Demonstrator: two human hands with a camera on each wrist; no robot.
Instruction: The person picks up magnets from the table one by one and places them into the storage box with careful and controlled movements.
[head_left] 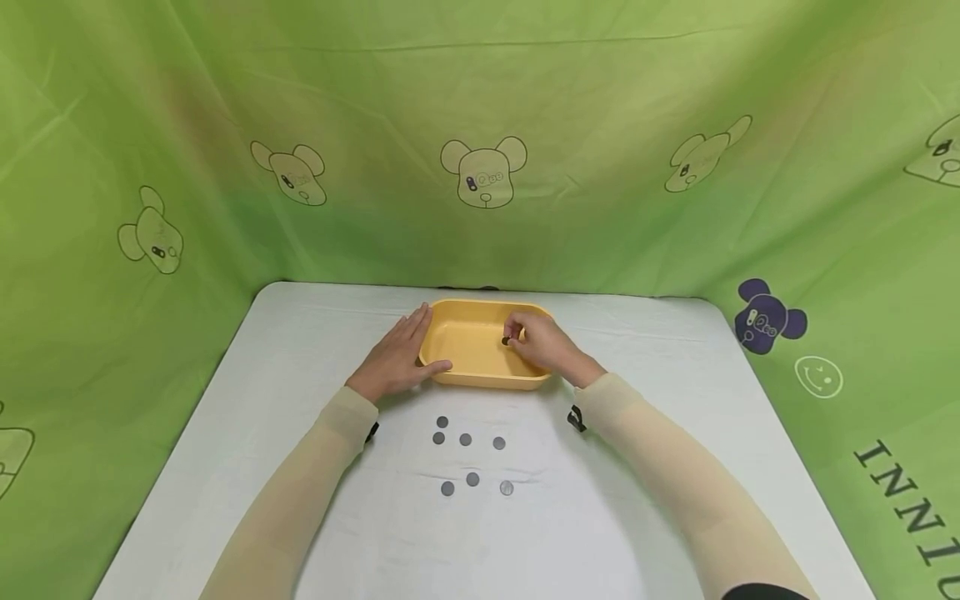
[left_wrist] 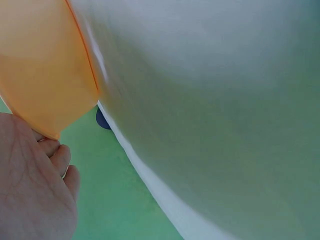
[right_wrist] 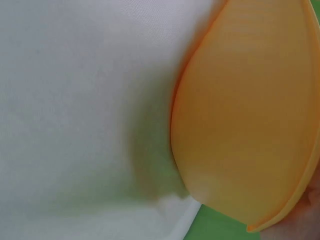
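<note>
A shallow yellow plastic tray [head_left: 480, 379] stands near the back edge of the table. My left hand [head_left: 397, 354] lies along its left end, fingers extended at the rim and thumb reaching over the front left corner. In the left wrist view that hand's fingertips [left_wrist: 64, 152] meet the rim of the tray [left_wrist: 50, 65]. My right hand [head_left: 545, 340] reaches over the tray's right end and pinches a small dark coin [head_left: 506, 340] between thumb and fingers, above the tray floor. The right wrist view shows mostly the tray's outer wall [right_wrist: 245, 115], with part of the hand behind its rim.
Several grey coins [head_left: 466, 439] lie spread on the white table [head_left: 360, 525] in front of the tray, between the two forearms. A green cloth [head_left: 480, 242] with bear-head prints hangs behind the table and along both sides. Black straps [head_left: 576, 418] show at the wrists.
</note>
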